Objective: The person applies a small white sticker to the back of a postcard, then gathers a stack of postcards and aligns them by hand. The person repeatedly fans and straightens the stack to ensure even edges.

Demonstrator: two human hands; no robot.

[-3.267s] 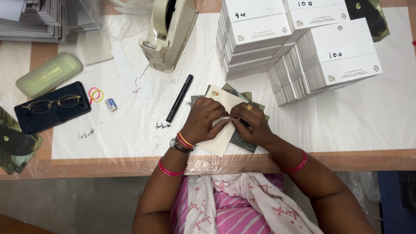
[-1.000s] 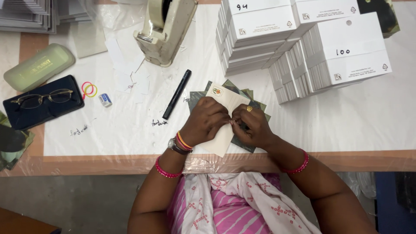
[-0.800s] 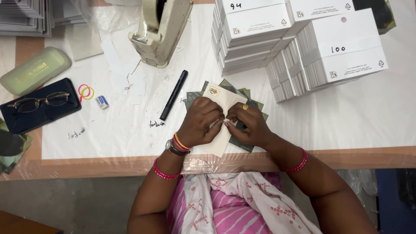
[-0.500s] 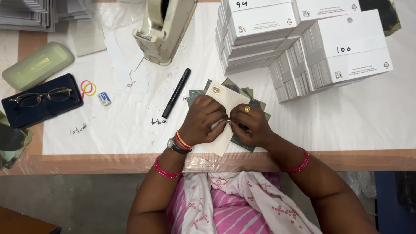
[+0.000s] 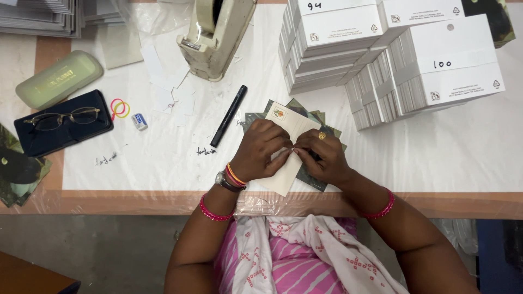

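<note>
- Left hand (image 5: pixel 265 149) and right hand (image 5: pixel 320 157) pinch a cream card (image 5: pixel 291 142), fingertips meeting, perhaps folding or sealing it.
- Next move needs steady, aligned pressure.

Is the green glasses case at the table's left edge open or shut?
Shut. The green glasses case lies with its lid closed; the spectacles rest outside on the dark pouch beside it.

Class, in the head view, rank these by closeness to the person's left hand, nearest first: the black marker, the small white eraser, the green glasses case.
From the left hand:
1. Black marker, just up and left of it.
2. Small white eraser, farther left on the white sheet.
3. Green glasses case, far left, near the table edge.
</note>
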